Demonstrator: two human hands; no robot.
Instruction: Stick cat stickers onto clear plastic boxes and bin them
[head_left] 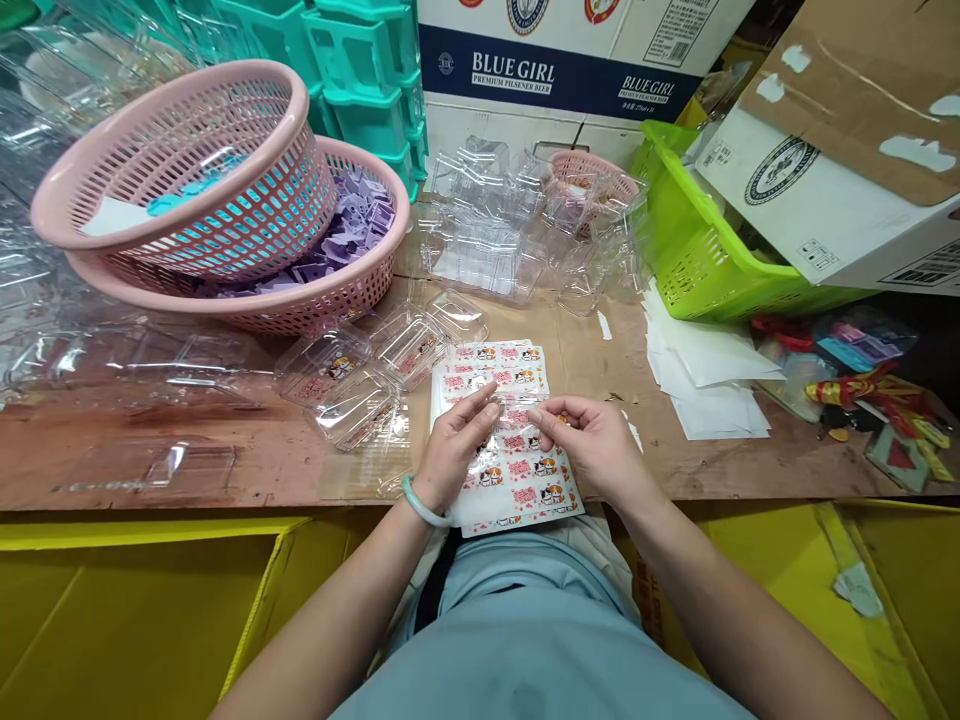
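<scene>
My left hand and my right hand meet over a sticker sheet printed with pink labels and cartoon animals. Together they pinch a small clear plastic box between the fingertips, just above the sheet. A pale green bangle sits on my left wrist. More sticker sheets lie beyond my hands on the wooden table. Left of them lie several clear plastic boxes with stickers on them.
Two stacked pink baskets hold purple and blue pieces at the back left. A heap of clear boxes, a green basket, white paper and cardboard cartons stand behind. Yellow bins sit below the table edge.
</scene>
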